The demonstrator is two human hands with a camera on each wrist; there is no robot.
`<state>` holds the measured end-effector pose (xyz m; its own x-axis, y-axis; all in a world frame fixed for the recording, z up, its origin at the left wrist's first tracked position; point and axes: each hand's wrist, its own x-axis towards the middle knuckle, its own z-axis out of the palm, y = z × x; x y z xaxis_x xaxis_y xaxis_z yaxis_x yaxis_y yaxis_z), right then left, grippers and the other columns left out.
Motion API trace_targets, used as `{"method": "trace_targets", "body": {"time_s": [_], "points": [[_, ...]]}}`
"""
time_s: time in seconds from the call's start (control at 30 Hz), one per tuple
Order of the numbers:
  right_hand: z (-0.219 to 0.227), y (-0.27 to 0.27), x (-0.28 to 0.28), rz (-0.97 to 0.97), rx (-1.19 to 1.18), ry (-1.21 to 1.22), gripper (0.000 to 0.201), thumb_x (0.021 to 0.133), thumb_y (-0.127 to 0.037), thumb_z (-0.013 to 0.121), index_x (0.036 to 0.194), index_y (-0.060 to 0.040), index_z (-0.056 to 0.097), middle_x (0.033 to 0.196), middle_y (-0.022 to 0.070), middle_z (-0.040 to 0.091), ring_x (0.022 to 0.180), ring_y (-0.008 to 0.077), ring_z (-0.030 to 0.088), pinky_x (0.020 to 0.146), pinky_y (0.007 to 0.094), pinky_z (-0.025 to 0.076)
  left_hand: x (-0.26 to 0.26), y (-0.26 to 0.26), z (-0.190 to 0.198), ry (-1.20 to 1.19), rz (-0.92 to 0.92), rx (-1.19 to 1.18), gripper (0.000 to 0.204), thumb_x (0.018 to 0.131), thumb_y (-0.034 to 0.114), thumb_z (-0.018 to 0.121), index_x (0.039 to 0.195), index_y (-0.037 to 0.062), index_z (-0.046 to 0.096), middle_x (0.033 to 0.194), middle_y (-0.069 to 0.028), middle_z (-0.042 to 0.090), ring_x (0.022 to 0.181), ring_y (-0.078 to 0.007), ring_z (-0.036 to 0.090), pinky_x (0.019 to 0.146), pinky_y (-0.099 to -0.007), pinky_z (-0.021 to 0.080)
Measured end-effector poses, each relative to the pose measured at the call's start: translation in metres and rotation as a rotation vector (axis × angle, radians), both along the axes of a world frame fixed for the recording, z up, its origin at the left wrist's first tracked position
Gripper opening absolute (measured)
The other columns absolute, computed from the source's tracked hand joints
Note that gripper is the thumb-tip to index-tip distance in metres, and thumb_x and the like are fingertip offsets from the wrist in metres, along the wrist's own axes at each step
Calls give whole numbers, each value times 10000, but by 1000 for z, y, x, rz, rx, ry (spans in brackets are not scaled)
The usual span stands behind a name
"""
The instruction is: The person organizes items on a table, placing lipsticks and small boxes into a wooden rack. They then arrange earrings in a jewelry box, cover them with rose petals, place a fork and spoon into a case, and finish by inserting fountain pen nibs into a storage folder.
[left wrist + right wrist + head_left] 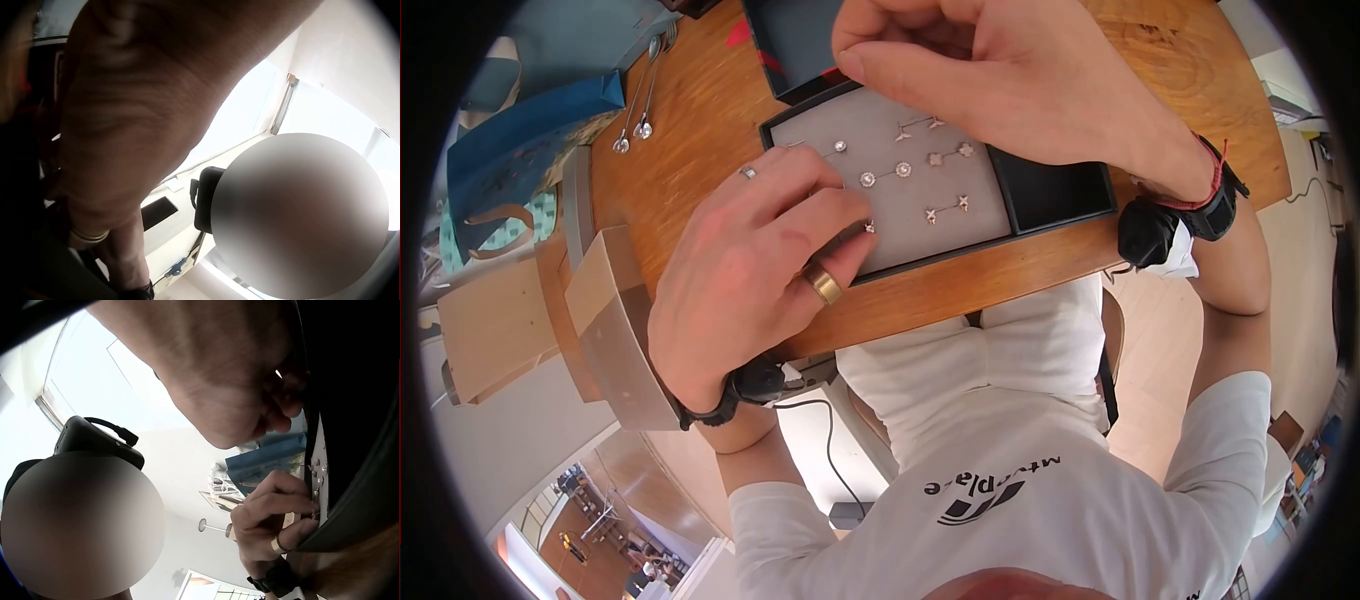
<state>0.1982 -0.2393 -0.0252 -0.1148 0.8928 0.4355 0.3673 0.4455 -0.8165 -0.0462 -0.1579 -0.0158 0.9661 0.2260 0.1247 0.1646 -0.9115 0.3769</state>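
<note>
A grey padded tray (960,215) in a black box bears several pairs of small earrings, such as the round pair (885,175) and the cross-shaped pair (947,210). At the tray's near-left part, my left hand (745,255) pinches a small sparkling earring (869,227) between thumb and finger; a gold ring is on this hand. Above the tray's far side is my right hand (1020,85), fingers curled and thumb near the index fingertip, with nothing visible in it. The right wrist view shows the left hand (265,515) at the tray's edge. Dark close-up skin fills much of the left wrist view.
Behind the tray lies an open dark box (785,45) with red trim. Two long spoons (643,95) and a fork are at the wooden table's (690,80) back left. A blue paper bag (520,135) and a cardboard box (615,330) stand at the left.
</note>
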Motion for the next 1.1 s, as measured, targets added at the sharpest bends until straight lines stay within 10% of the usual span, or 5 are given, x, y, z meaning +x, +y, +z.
{"method": "trace_targets", "body": {"time_s": [1.1], "points": [[1,-2,4,6,-46,23,67,989,-26,651,987,41,657,749,87,672,638,97,610,573,269,472,-2,2,1,-117,42,-235,219,809,-47,757,1001,55,747,949,-75,649,893,-271,639,773,-375,517]]}}
